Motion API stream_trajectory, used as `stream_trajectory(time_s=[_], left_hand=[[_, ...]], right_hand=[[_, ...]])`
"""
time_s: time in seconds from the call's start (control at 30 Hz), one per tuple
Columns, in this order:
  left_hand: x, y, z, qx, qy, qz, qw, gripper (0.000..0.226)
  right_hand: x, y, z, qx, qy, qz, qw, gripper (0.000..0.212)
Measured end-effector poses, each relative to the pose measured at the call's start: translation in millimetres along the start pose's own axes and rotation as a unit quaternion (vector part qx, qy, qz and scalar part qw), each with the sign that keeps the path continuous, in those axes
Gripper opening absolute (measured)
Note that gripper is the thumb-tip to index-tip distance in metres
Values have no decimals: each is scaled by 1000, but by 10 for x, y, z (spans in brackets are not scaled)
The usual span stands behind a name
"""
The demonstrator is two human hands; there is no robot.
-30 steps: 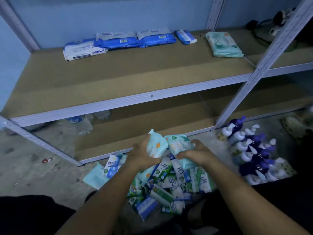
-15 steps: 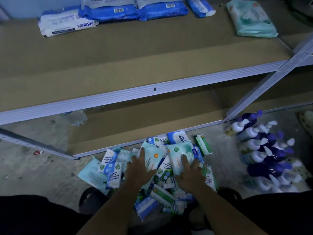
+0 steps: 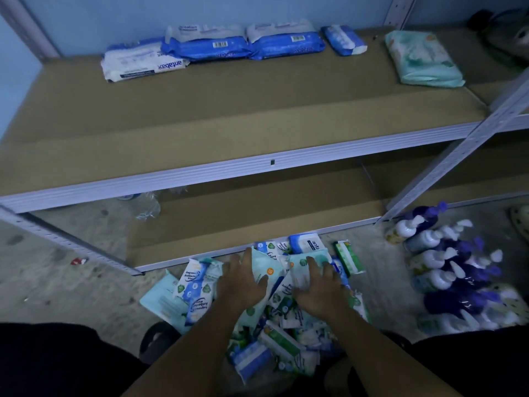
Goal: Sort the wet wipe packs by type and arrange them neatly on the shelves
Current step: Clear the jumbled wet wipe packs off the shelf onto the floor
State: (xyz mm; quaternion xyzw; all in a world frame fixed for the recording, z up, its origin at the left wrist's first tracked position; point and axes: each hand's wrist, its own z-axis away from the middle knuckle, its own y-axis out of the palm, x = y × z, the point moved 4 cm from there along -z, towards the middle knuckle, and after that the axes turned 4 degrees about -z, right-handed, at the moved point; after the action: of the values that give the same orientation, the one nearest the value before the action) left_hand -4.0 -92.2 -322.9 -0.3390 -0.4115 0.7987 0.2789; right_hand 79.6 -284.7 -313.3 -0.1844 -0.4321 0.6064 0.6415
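fingers (image 3: 237, 265) of the left hand (image 3: 243, 285) lie straight and spread, flat on a teal pack with an orange dot (image 3: 264, 269). the right hand (image 3: 317, 290) does the same, its fingers (image 3: 313, 266) splayed and uncurled on a pale green pack (image 3: 297, 272) just beside the first. both packs top a loose pile of wet wipe packs (image 3: 280, 336) on the floor in front of the lower shelf (image 3: 257, 213). it is a jumble of soft pouches in white, blue, teal and green (the print is mostly too blurred to read).

on the upper shelf (image 3: 229, 116), along the back, sits a row of blue-and-white packs (image 3: 206, 44), the leftmost (image 3: 143, 63) marked "antabax" upside down, with one smaller blue pack (image 3: 343, 40) at the right end. a mint-green pack (image 3: 420, 60) lies apart, further right. white and purple pump bottles (image 3: 446, 267) crowd the floor to the right of the pile.
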Motion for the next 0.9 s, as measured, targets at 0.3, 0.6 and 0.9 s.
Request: stream_trajectory(time_s=[0.3, 0.6, 0.9], left_hand=[[-454, -1335, 298, -134, 140, 38, 980, 57], [-397, -2954, 678, -286, 263, -17, 921, 37], [123, -3782, -288, -309, 206, -56, 927, 48]], right_hand=[[1215, -1333, 362, -181, -232, -137, 946, 41], [2036, -2320, 733, -281, -380, -144, 869, 24], [2780, -2780, 251, -246, -415, -76, 873, 28]])
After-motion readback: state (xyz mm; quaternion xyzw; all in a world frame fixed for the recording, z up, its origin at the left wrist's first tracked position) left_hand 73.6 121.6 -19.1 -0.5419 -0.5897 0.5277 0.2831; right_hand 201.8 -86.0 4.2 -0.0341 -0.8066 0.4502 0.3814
